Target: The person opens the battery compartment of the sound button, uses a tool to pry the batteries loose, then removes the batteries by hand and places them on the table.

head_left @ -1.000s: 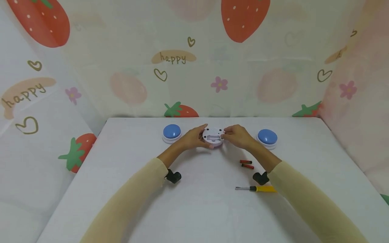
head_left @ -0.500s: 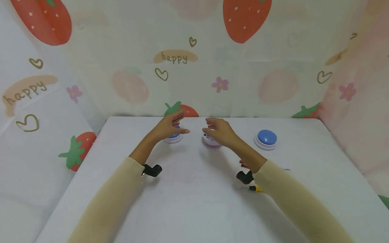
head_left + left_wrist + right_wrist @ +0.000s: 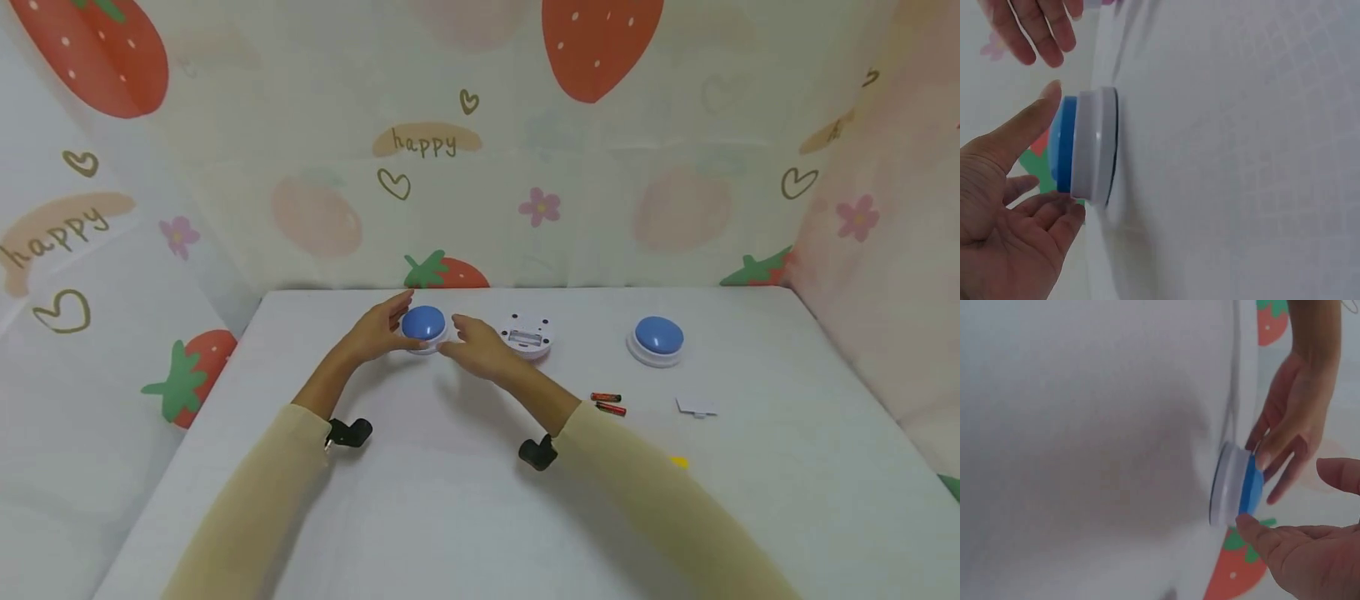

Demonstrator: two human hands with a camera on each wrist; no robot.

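A round push-button light with a blue dome on a white base (image 3: pixel 423 323) stands at the back left of the table. My left hand (image 3: pixel 377 331) is around its left side, thumb in front and fingers behind, loosely bent; in the left wrist view the fingertips (image 3: pixel 1069 219) are at the base's edge. My right hand (image 3: pixel 480 348) is at its right side with relaxed fingers; whether it touches the base I cannot tell. Just right of that hand, a like unit (image 3: pixel 527 343) lies upside down, its battery compartment uncovered and without batteries.
Another blue-domed unit (image 3: pixel 657 340) stands at the back right. Two red batteries (image 3: pixel 608 403) and a small white cover (image 3: pixel 697 407) lie before it. A screwdriver's yellow handle (image 3: pixel 679 462) peeks out past the right sleeve.
Both hands have let go of the upturned unit, now resting on the table, and moved left to the blue-domed unit. The small white cover has come to lie on the right.
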